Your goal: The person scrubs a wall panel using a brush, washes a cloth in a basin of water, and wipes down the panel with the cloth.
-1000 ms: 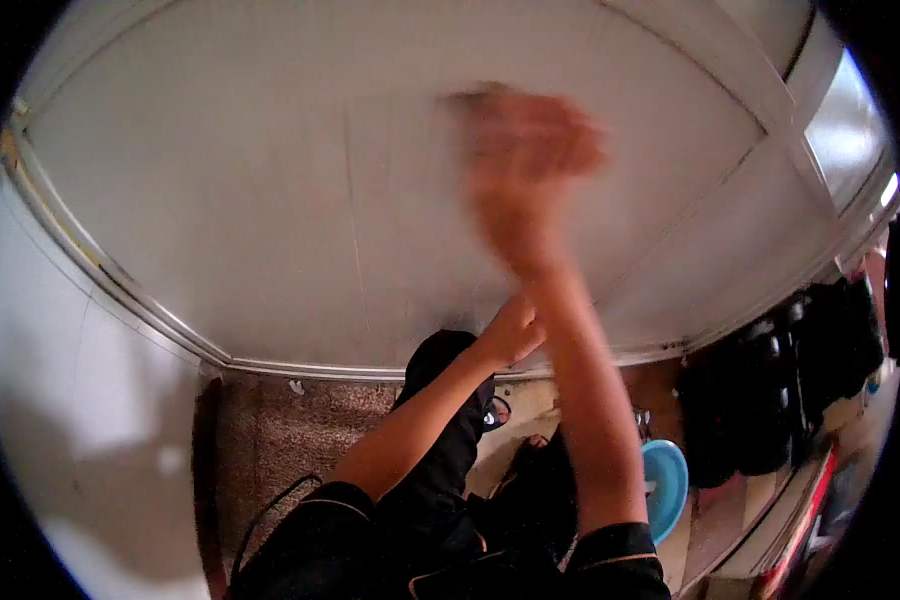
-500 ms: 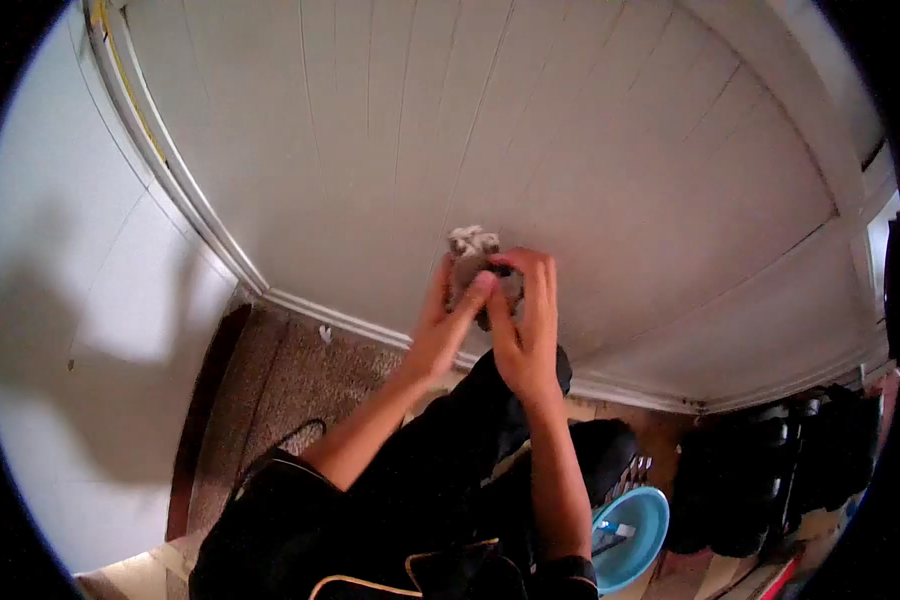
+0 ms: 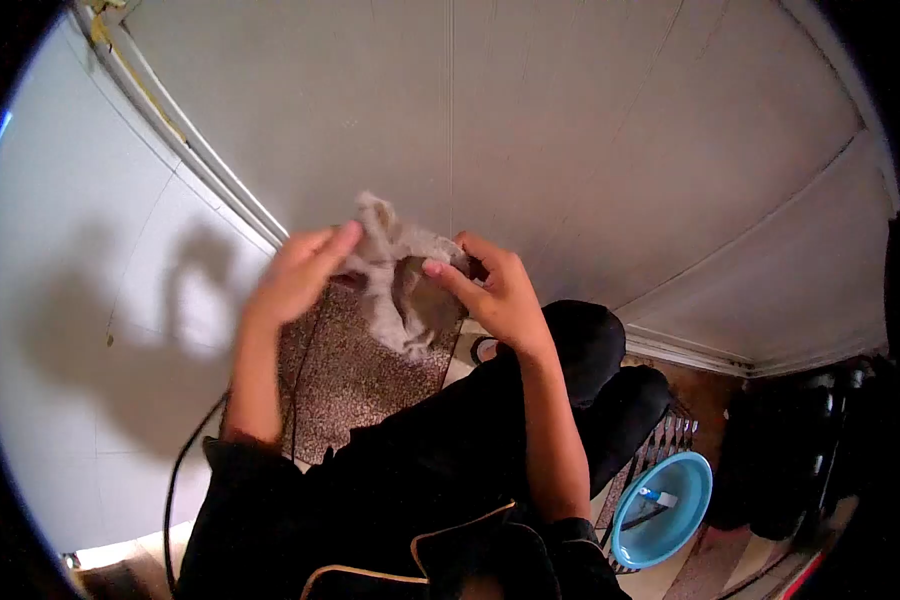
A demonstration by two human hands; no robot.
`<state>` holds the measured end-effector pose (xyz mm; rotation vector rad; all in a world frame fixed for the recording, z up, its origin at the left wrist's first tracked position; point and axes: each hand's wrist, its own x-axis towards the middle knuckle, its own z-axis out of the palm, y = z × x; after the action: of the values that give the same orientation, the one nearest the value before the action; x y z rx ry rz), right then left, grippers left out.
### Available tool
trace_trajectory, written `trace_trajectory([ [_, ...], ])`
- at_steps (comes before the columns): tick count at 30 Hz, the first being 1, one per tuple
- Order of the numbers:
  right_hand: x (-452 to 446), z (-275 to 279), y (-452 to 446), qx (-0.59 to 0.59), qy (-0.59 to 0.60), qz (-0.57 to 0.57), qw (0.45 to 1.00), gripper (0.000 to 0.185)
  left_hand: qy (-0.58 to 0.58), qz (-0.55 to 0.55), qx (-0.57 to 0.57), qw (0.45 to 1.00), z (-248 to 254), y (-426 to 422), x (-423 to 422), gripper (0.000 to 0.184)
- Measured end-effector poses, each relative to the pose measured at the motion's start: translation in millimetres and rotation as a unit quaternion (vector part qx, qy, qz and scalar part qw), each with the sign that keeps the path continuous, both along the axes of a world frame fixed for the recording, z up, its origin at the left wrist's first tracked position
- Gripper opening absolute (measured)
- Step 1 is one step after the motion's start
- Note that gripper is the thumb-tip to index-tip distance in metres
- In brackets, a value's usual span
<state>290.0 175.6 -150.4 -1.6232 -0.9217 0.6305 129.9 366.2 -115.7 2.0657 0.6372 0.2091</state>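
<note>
A crumpled greyish-white cloth (image 3: pixel 382 290) hangs loosely spread between both hands, in front of the pale panelled wall. My left hand (image 3: pixel 305 268) pinches its upper left side between thumb and fingers, slightly blurred. On the other side, my right hand (image 3: pixel 492 298) grips the cloth's right edge, thumb towards me. A darker, damp-looking patch shows near the right thumb. The lower end of the cloth dangles above the brown speckled mat (image 3: pixel 345 390).
At lower right a light blue basin (image 3: pixel 703 500) stands on a dark slatted rack (image 3: pixel 660 440), with a small white-and-blue item inside. Black bulky objects (image 3: pixel 785 450) line the right side. A dark cable (image 3: pixel 175 480) runs at lower left, beside the white panel (image 3: pixel 50 400).
The cloth was bunched between close hands and is now opened out. My left hand has moved left, away from the right one. The view has shifted slightly.
</note>
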Motion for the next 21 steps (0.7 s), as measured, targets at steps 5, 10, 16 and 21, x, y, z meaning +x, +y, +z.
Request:
trace_trajectory([
  [5,-24.8,-15.2,23.0,0.14,0.11,0.0,0.984,0.031,-0.212,0.11,-0.27,0.933,0.4,73.1,-100.7,0.042],
  [10,-69.7,-18.8,45.1,0.226,-0.107,0.033,0.968,0.022,-0.319,0.007,-0.375,0.871,-181.0,119.8,-115.4,0.04],
  [16,-59.0,-33.7,29.2,0.098,-0.259,0.071,0.958,0.014,-0.085,0.121,-0.596,0.789,-231.4,52.2,-54.3,0.049],
  [21,-27.5,16.0,-3.4,0.05,-0.377,-0.049,0.924,0.022,-0.275,0.048,-0.517,0.809,-144.9,49.2,16.2,0.046],
])
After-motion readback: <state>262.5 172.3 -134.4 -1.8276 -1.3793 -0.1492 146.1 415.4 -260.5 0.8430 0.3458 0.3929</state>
